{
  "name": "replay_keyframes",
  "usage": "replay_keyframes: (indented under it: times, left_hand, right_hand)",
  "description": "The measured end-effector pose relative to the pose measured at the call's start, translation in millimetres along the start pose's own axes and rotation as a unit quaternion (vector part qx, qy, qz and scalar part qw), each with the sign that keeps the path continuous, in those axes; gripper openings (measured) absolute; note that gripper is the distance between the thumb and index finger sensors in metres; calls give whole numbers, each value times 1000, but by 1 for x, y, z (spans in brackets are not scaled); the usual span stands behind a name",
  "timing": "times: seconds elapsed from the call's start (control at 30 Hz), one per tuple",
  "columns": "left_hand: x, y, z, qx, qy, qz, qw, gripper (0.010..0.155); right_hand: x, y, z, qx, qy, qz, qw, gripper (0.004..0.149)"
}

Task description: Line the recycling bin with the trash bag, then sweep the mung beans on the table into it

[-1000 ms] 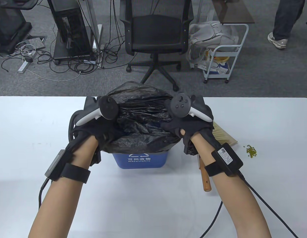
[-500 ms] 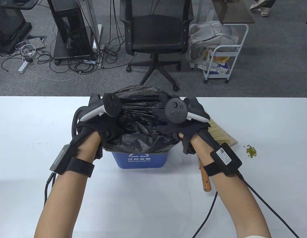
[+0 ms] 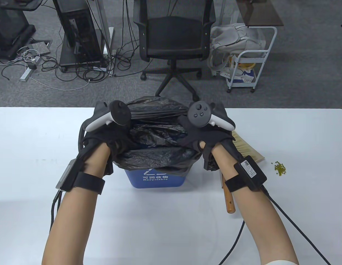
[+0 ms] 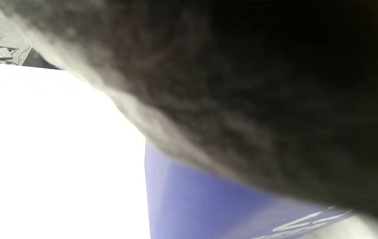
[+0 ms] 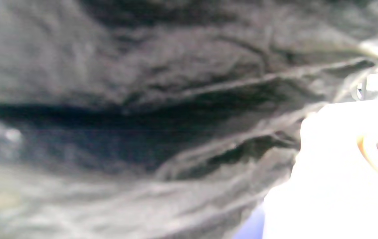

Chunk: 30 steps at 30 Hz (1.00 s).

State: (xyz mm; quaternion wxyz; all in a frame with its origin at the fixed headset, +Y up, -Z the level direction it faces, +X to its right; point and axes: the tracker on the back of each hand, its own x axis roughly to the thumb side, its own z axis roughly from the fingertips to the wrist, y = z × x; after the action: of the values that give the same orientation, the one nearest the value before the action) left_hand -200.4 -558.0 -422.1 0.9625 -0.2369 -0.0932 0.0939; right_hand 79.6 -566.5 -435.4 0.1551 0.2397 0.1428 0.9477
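Note:
The blue recycling bin [image 3: 157, 179] stands mid-table with the black trash bag [image 3: 157, 138] tucked inside and folded over its near rim. My left hand [image 3: 103, 135] grips the bag's edge at the bin's left side and my right hand [image 3: 208, 136] grips it at the right side, though the trackers hide the fingertips. The bag's far edge stretches taut between them. A small heap of mung beans [image 3: 280, 167] lies to the right. In the wrist views the bag [image 4: 242, 83] [image 5: 142, 99] fills most of the frame, with the bin wall [image 4: 192, 199] below.
A brush with a wooden handle [image 3: 230, 200] and pale bristles [image 3: 248, 150] lies right of the bin, partly under my right wrist. Glove cables trail off the white table's [image 3: 35, 138] front edge. An office chair [image 3: 173, 36] and a cart [image 3: 251, 60] stand beyond it.
Both hands have spread slightly apart and moved toward the far rim. The bag's raised mound has dropped, its far edge is pulled taut, and its mouth is wider.

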Motion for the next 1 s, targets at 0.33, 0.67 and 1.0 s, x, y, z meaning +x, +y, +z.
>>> replay_keyframes:
  times: [0.33,0.67,1.0]
  left_hand:
    - [-8,5,57,63,-105,88,989,95]
    - [-6,-36,56,27,-82,-41,995,94]
    - [-1,-38,55,47,-75,-43,995,85]
  right_hand:
    - [10,-2,38,-53,-64,-30,996,90]
    - [4,12,30,3,-10,-47,999,89]
    - [7,9,26,29,2,-37,999,91]
